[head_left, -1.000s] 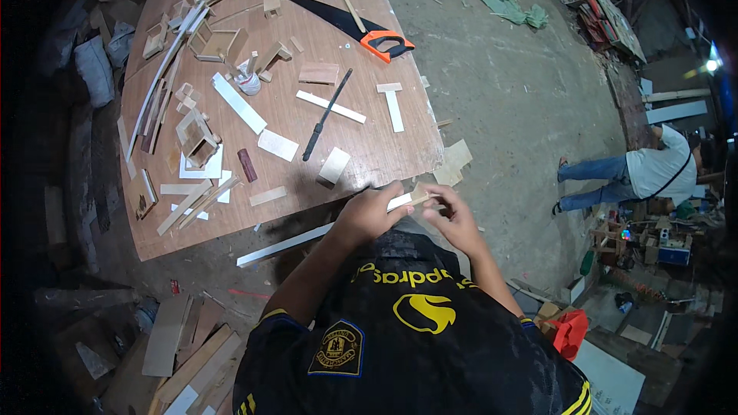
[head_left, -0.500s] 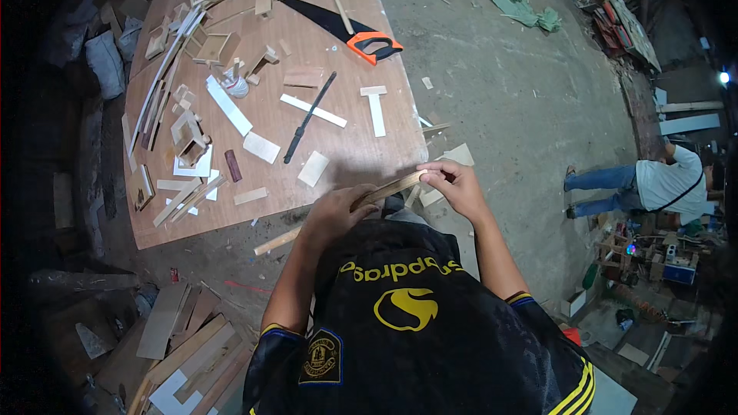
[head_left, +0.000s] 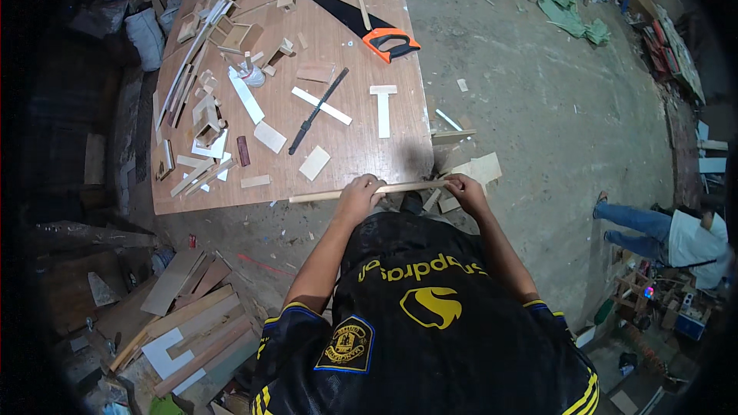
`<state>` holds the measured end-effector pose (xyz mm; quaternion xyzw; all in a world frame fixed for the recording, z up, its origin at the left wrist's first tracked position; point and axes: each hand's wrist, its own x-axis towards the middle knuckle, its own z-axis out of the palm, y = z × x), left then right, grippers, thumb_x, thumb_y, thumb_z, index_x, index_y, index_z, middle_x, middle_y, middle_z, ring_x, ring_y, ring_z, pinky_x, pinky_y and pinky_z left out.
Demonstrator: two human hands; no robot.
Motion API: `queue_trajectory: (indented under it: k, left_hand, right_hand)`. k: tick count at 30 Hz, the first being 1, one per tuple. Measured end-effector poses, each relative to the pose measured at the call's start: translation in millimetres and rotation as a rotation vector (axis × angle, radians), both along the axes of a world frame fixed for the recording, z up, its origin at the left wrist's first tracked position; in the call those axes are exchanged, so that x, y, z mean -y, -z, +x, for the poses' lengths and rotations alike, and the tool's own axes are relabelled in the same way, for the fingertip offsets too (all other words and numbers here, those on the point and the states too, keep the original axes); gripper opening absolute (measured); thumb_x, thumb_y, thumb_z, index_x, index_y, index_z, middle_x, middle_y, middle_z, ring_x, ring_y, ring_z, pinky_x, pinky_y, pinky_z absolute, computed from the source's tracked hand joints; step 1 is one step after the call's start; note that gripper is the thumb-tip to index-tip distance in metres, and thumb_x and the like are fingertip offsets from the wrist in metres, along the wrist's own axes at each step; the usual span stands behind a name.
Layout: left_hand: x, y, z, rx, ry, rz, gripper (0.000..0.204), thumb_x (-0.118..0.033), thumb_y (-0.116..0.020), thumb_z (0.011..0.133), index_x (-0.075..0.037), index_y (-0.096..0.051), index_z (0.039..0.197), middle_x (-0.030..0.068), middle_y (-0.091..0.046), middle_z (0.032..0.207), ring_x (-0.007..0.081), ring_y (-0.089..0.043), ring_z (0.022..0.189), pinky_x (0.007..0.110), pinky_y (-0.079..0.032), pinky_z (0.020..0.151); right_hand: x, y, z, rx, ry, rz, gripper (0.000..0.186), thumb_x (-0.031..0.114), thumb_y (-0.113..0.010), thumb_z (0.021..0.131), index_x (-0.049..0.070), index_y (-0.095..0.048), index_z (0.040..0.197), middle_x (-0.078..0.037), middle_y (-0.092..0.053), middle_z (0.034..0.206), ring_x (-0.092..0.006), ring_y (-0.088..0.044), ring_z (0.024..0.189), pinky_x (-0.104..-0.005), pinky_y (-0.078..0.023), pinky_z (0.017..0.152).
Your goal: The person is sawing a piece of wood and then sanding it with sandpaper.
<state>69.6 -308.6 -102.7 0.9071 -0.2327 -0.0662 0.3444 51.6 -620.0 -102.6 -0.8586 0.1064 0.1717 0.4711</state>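
I hold a long thin wooden strip point(head_left: 407, 186) level along the near edge of the brown workbench point(head_left: 361, 146). My left hand point(head_left: 360, 194) grips it near the middle. My right hand point(head_left: 463, 189) is closed on its right end, just past the bench corner. The strip's left part point(head_left: 315, 197) runs free along the bench edge. A small pale wood block point(head_left: 314, 162) lies on the bench just beyond my left hand.
On the bench lie a black handsaw with an orange handle point(head_left: 361, 23), a black flat tool point(head_left: 317, 110), a wooden T-piece point(head_left: 383, 104) and several offcuts. Plywood scraps point(head_left: 477, 170) lie on the concrete floor. Boards point(head_left: 192, 323) are stacked lower left. Another person point(head_left: 676, 230) crouches at right.
The view has shifted and I have moved back from the bench. The strip, tilted between my hands earlier, now lies level along the bench edge, and my hands have spread apart along it.
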Motion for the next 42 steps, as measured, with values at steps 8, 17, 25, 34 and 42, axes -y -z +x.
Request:
queue_trajectory:
  k: [8, 17, 25, 34, 42]
  left_hand:
    - [17.7, 30.8, -0.1, 0.084, -0.108, 0.108, 0.023, -0.023, -0.068, 0.081, -0.015, -0.066, 0.103, 0.0070, -0.059, 0.094, 0.0288, -0.056, 0.091, 0.041, -0.047, 0.078]
    - [44.8, 32.9, 19.0, 0.069, -0.061, 0.155, 0.024, -0.021, -0.069, 0.082, -0.013, -0.068, 0.105, 0.0072, -0.060, 0.095, 0.0290, -0.056, 0.092, 0.041, -0.046, 0.079]
    - [70.5, 39.8, 26.2, 0.098, -0.019, 0.161, 0.024, -0.024, -0.068, 0.081, -0.015, -0.067, 0.103, 0.0050, -0.059, 0.096, 0.0268, -0.056, 0.095, 0.041, -0.046, 0.080]
    - [92.1, 44.7, 40.2, 0.088, 0.072, 0.159, 0.028, -0.025, -0.068, 0.082, -0.013, -0.065, 0.107, 0.0070, -0.059, 0.100, 0.0289, -0.056, 0.095, 0.043, -0.045, 0.082]
    - [115.2, 34.6, 46.9, 0.125, 0.153, 0.176, 0.036, -0.027, -0.067, 0.082, -0.015, -0.061, 0.115, 0.0072, -0.058, 0.104, 0.0284, -0.053, 0.100, 0.043, -0.042, 0.084]
  right_hand:
    - [14.2, 25.6, 16.7, 0.011, -0.048, -0.042, 0.029, 0.022, -0.070, 0.086, 0.005, -0.067, 0.109, -0.015, -0.072, 0.098, -0.0244, -0.070, 0.090, -0.0349, -0.053, 0.079]
    - [40.1, 42.5, 32.9, -0.087, 0.024, 0.005, 0.032, 0.021, -0.069, 0.087, 0.000, -0.065, 0.111, -0.016, -0.071, 0.099, -0.0225, -0.070, 0.089, -0.0327, -0.055, 0.077]
    - [61.3, 40.8, 35.3, -0.060, 0.076, -0.102, 0.031, 0.023, -0.067, 0.086, 0.006, -0.067, 0.113, -0.013, -0.072, 0.099, -0.0250, -0.070, 0.091, -0.0351, -0.054, 0.079]
    - [77.5, 36.0, 6.8, 0.056, 0.228, -0.047, 0.044, 0.023, -0.065, 0.088, 0.005, -0.058, 0.127, -0.015, -0.068, 0.113, -0.0260, -0.069, 0.092, -0.0334, -0.054, 0.081]
    - [114.1, 71.8, -87.0, -0.107, 0.489, 0.128, 0.034, 0.021, -0.058, 0.094, 0.007, -0.060, 0.125, -0.007, -0.070, 0.098, -0.0118, -0.066, 0.080, -0.0253, -0.049, 0.059]
